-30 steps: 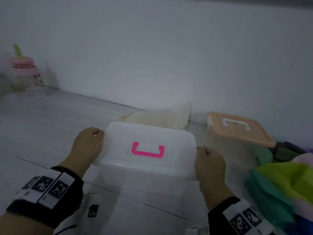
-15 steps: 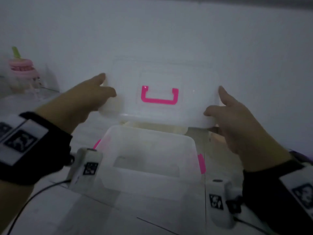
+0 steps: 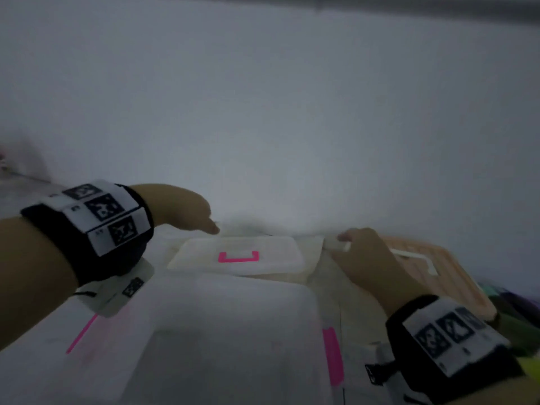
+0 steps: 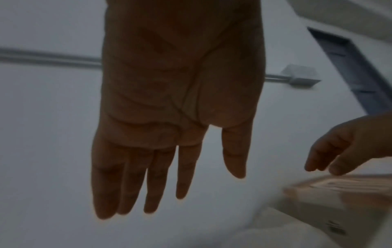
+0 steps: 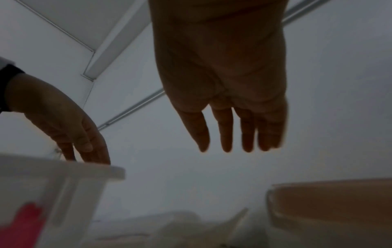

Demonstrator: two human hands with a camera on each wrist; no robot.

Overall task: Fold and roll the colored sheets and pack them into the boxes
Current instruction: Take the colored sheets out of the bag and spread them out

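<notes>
Lid (image 3: 239, 255) w/ pink handle lying behind open clear box (image 3: 222, 331).
Left hand (image 3: 187, 209) & right hand (image 3: 365, 258) above, fingers straight, holding nothing.

L hand (image 4: 180, 100) flat, R hand (image 5: 222, 75) fingers straight

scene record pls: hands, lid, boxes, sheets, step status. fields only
left hand: open, fingers straight, holds nothing, above the far left edge of the clear lid
right hand: open, empty, reaching over the near left corner of the orange box
clear lid: pink handle up, lying flat behind the clear box, on a pale sheet
clear box: uncovered, pink latches at both sides; contents cannot be told
orange box: lid on
colored sheets: heaped at far right, blurred
step: clear box opened; no sheet in hand
</notes>
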